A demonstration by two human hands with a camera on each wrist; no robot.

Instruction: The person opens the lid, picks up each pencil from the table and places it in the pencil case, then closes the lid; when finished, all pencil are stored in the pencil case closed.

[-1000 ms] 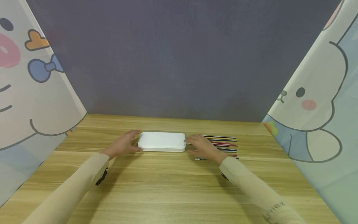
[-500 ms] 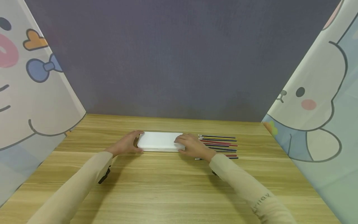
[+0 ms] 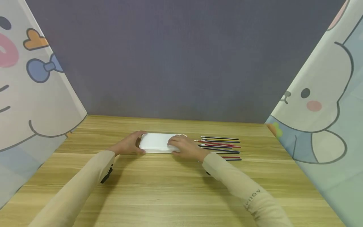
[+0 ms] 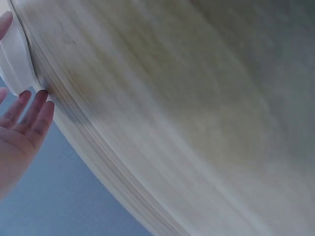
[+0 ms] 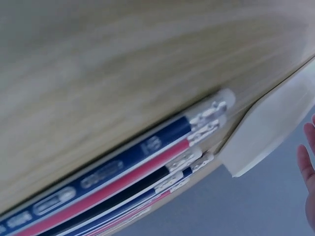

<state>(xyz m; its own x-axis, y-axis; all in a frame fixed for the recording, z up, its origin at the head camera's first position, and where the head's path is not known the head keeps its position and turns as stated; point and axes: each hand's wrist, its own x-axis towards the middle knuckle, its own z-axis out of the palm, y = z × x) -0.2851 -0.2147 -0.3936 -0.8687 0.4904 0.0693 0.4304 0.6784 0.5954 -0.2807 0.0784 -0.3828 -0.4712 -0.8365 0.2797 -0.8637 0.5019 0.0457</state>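
Note:
A white rounded pencil case (image 3: 156, 142) lies closed on the table. My left hand (image 3: 127, 145) holds its left end, thumb at the front edge and fingers at the back. In the left wrist view, the fingers (image 4: 38, 115) stretch along the case's end (image 4: 17, 54). Over the right part of the case is my right hand (image 3: 185, 147), fingers on the lid and thumb near the front edge. The right wrist view shows only some of its fingers (image 5: 306, 164) above the case (image 5: 275, 128). Several pencils (image 3: 221, 138) lie just right of that hand.
The pencils, in blue, red and black with white eraser ends (image 5: 211, 113), lie side by side, partly under the right forearm. A wooden table (image 3: 158, 189) carries everything. Behind it rises a dark grey panel (image 3: 170, 63), with cartoon-printed sheets (image 3: 317, 126) at both sides.
My right hand has moved left from the case's right end onto its lid, uncovering more pencil ends. The left hand has closed in on the left end. The case stays in place.

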